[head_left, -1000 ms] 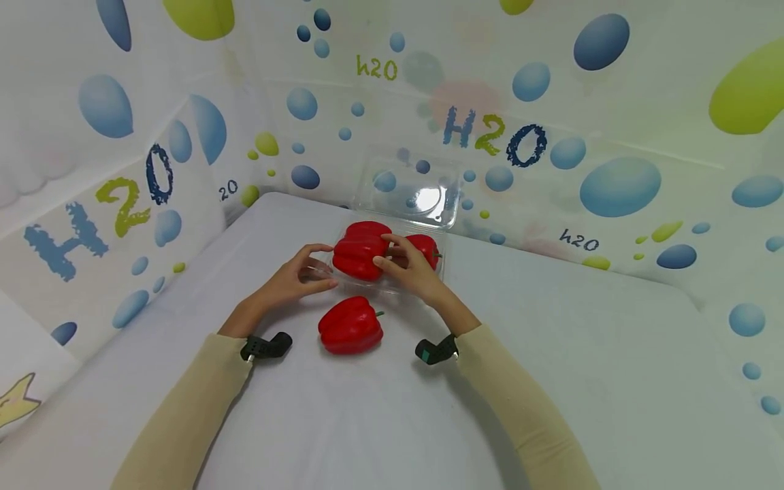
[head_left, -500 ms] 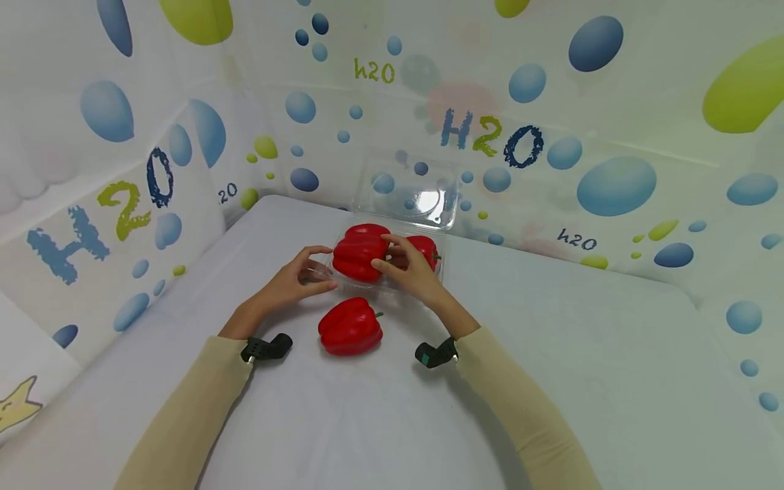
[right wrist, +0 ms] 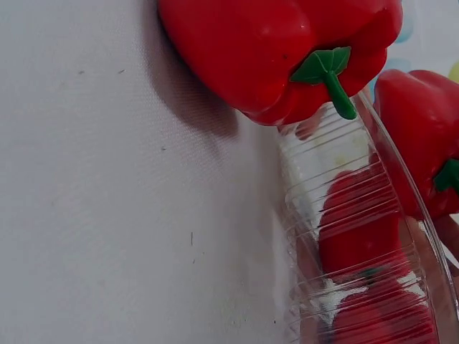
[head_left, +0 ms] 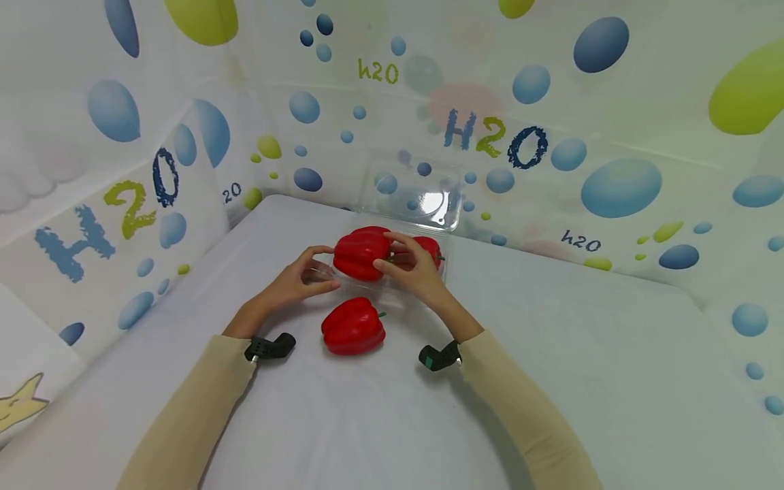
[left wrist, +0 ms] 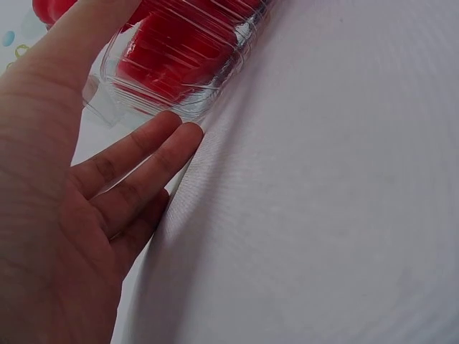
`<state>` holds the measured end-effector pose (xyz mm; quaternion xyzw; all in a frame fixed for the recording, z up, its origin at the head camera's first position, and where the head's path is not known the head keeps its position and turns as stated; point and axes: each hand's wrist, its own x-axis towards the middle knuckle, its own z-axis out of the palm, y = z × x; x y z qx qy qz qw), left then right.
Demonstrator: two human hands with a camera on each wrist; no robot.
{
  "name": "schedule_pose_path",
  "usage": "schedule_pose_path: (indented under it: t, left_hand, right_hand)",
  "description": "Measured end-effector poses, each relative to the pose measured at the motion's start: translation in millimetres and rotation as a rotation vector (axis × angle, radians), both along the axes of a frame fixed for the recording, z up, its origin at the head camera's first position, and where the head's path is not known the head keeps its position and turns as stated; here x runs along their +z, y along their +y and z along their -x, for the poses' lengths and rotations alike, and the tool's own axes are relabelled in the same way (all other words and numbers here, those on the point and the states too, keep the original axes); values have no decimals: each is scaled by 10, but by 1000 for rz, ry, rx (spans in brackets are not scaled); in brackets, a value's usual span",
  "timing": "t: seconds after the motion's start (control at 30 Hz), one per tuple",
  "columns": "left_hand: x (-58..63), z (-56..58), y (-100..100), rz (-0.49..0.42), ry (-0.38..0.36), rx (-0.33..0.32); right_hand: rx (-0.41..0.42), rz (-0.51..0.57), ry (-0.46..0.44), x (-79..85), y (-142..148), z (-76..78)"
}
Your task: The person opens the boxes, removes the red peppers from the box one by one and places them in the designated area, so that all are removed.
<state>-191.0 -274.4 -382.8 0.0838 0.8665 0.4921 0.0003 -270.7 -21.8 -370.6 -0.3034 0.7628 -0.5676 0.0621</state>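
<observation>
My right hand [head_left: 419,272] grips a red bell pepper [head_left: 358,257] between thumb and fingers, over the clear plastic clamshell container [left wrist: 154,104]. Another red bell pepper [head_left: 427,246] shows behind that hand, and red shows just behind the held pepper. At the container's left end is my left hand [head_left: 288,282], thumb and fingers spread apart. In the left wrist view its extended fingertips are at the container's lower corner; whether they press on it I cannot tell. A loose red bell pepper [head_left: 353,327] with a green stem lies on the table in front.
The container's transparent lid [head_left: 410,190] stands raised at the back, against the patterned wall sheet [head_left: 343,156]. A white cloth [head_left: 343,429] covers the table. Dark wrist cameras [head_left: 272,346] sit on both wrists.
The held pepper has turned and settled slightly in my right hand, overlapping the red behind it more. My left hand keeps its place at the container. The head view has shifted slightly.
</observation>
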Motion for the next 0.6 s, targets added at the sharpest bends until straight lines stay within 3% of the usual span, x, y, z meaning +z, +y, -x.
schedule_pose_path:
  t: [0.2,0.6]
  left_hand:
    - [79,-41,52,4,-1,-2]
    - [83,-48,44,7,2,-1]
  right_hand:
    - [8,60,30,-17,28,-7]
    - [35,129,67,-11,132,-72]
